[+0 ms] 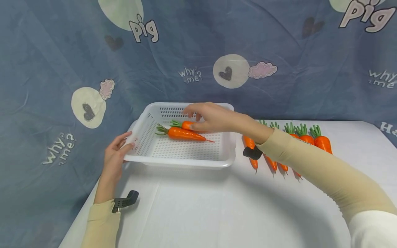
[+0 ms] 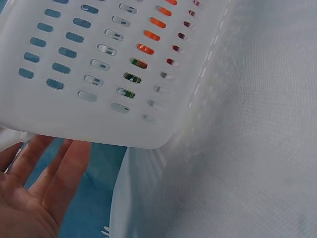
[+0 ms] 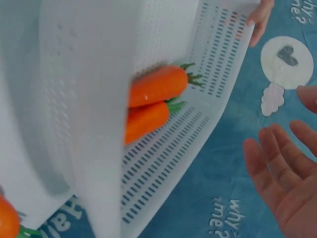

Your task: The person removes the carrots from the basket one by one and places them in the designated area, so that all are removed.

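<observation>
A white plastic basket (image 1: 183,163) with slotted walls stands on the table, and two orange carrots with green tops lie side by side inside it. The nearer carrot (image 1: 186,134) shows whole; my right hand partly covers the farther carrot (image 1: 187,124) in the head view. My left hand (image 1: 114,155) grips the basket's left end, thumb over the rim and fingers on the outer side. Above the carrots hovers my right hand (image 1: 214,117), its fingers loosely bent. In the right wrist view this hand (image 3: 287,183) holds nothing, and its fingers are spread apart from the carrots.
Several more carrots (image 1: 323,143) lie in a row on the white-covered table (image 1: 186,206), right of the basket and partly behind my right forearm. A blue printed cloth (image 1: 192,41) hangs behind the table and along its left side.
</observation>
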### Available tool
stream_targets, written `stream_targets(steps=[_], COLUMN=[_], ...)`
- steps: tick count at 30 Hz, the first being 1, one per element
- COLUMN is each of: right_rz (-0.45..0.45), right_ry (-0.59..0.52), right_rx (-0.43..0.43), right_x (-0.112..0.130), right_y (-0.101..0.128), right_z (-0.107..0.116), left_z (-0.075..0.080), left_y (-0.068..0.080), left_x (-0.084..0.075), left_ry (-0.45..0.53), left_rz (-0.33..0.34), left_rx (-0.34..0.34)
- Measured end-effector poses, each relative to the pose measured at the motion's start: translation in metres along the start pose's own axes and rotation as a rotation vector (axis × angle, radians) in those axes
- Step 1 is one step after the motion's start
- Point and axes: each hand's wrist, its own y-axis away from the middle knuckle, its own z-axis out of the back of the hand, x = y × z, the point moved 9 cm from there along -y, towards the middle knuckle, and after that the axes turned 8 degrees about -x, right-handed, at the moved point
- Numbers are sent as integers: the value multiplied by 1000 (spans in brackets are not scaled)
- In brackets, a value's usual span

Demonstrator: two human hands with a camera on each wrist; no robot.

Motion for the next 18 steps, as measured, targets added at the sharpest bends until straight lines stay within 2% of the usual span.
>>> stream_targets(steps=[10,18], right_rz=[48,-8], right_ry=[-43,-65], right_rx=[21,67], right_x=[8,3], right_y=[-28,-53], right_z=[-4,-19], left_z=[1,0], left_y=[-1,0], left_x=[0,1], left_ry=[0,6], left_rz=[12,7], left_rx=[-1,6])
